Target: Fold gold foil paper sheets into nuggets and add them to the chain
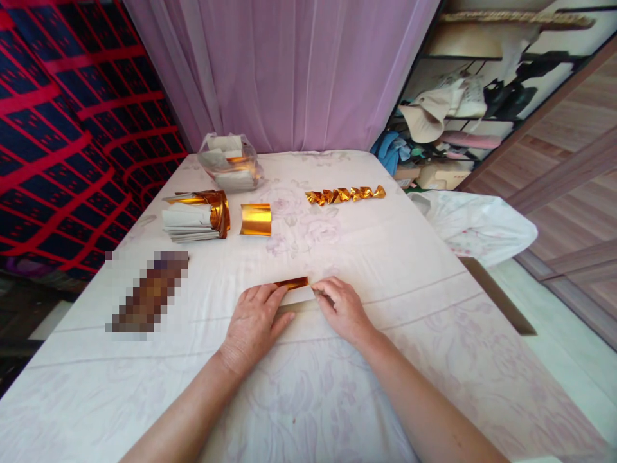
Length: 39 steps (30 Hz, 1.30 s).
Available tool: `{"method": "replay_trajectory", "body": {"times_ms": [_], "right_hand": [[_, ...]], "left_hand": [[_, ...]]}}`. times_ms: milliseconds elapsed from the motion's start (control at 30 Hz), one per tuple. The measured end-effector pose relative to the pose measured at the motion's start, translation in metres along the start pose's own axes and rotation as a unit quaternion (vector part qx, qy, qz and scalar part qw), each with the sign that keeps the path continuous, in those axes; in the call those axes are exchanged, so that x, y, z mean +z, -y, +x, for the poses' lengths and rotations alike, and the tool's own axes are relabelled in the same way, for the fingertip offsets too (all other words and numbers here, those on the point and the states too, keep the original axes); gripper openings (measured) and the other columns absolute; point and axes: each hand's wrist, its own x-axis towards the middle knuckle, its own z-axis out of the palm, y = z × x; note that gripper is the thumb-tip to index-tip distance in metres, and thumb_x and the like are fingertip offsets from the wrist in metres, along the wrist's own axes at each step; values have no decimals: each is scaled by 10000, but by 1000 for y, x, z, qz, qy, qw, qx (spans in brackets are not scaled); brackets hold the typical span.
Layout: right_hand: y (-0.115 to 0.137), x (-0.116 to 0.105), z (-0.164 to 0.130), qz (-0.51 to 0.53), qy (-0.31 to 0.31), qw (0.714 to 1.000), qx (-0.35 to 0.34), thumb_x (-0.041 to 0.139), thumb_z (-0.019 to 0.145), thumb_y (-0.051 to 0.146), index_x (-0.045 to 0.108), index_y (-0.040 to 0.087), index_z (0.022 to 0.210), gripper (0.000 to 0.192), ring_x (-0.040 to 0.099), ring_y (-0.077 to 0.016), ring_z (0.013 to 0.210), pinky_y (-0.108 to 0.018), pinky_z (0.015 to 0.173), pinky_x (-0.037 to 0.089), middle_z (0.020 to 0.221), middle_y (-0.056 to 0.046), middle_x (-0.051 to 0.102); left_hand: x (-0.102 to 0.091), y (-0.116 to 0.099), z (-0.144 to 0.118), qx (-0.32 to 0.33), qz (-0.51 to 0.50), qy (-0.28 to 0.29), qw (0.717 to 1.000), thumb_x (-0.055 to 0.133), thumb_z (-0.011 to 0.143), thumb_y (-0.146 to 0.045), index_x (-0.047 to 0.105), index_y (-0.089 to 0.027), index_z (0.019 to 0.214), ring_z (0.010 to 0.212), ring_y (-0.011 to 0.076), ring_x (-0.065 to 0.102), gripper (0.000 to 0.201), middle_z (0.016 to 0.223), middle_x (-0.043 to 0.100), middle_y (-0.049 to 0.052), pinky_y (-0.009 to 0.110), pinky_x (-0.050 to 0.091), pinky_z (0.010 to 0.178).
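- Floral white bedsheet (pixel 385 360) covers the work surface, pink curtain (pixel 289 71) behind.
- 1 folded gold chain (pixel 345 194) lies finished; foil stack (pixel 195 215) and curled sheet (pixel 256 219) untouched.
- Left hand (pixel 253 321) flat, right hand (pixel 343 307) pinching, both pressing gold foil strip (pixel 293 283), partly folded.

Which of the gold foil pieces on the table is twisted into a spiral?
The long gold foil strip at the far right; the other pieces lie flat or curled.

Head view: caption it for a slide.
Left hand and right hand press a small gold-edged white paper sheet on the floral white tablecloth.
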Motion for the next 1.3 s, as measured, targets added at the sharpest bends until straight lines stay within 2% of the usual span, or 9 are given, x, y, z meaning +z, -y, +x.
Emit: {"method": "replay_trajectory", "body": {"times_ms": [100, 233, 400, 633, 800, 967, 1200, 1300], "right_hand": [[2, -1, 0, 0, 0, 1000, 3, 516, 837, 105, 650, 216, 1003, 241, 626, -195, 853, -330, 779, 473, 933, -45, 676], [3, -1, 0, 1, 3, 1000, 9, 532, 824, 110, 652, 212, 1004, 239, 629, -203, 886, -344, 808, 473, 954, -50, 678], [4, -2, 0, 2, 10, 1000, 8, 552, 802, 92, 649, 237, 1028, 285, 629, -204, 956, -344, 841, 461, 1009, -40, 685], [7, -4, 0, 53, -19, 998, -23, 617, 826, 142, 622, 220, 803, 82, 630, -164, 808, -305, 752, 443, 847, -6, 668], [12, -6, 1, 100, -52, 993, -37, 587, 866, 202, 583, 215, 779, 88, 609, -159, 767, -286, 711, 464, 802, -17, 638], [17, -6, 1, 122, -60, 990, -44, 574, 869, 219, 557, 218, 768, 102, 612, -166, 777, -292, 718, 475, 806, -27, 635], [25, -8, 0, 113, -23, 992, -52, 535, 872, 221, 551, 220, 768, 105, 615, -161, 729, -283, 698, 455, 760, -15, 652], [29, -12, 0, 121, -23, 992, -34, 529, 869, 238, 560, 217, 790, 88, 628, -162, 738, -278, 701, 460, 771, -17, 660]], "left_hand": [[4, 0, 0, -3, -15, -8, 1000, 583, 911, -381, 577, -180, 1271, 1062, 282, 596, 412, 1179, 651, 105, 452, 485, 919], [5, 4, 1, -16, -43, -21, 999, 513, 954, -319, 650, -203, 1158, 999, 252, 626, 272, 1084, 692, 85, 439, 498, 883], [7, 12, 2, -15, -102, -32, 994, 476, 979, -301, 673, -211, 1095, 899, 223, 658, 246, 979, 738, 58, 412, 513, 819], [5, 15, 1, -33, -165, -39, 985, 498, 965, -344, 679, -235, 1114, 887, 206, 666, 259, 984, 748, 44, 387, 520, 816], [3, 16, -4, -50, -219, -50, 973, 563, 920, -444, 657, -244, 1194, 957, 220, 659, 352, 1058, 740, 58, 394, 500, 876], [-2, 16, -8, -106, -320, -38, 941, 595, 888, -489, 661, -245, 1211, 1072, 249, 631, 411, 1164, 705, 81, 390, 494, 911], [-10, 12, -10, -172, -498, 3, 850, 650, 844, -506, 631, -222, 1243, 1124, 246, 627, 490, 1223, 675, 83, 372, 487, 984], [-5, 11, -10, -189, -520, -10, 833, 710, 808, -460, 629, -226, 1232, 1077, 227, 642, 491, 1212, 675, 73, 344, 509, 946]]}}
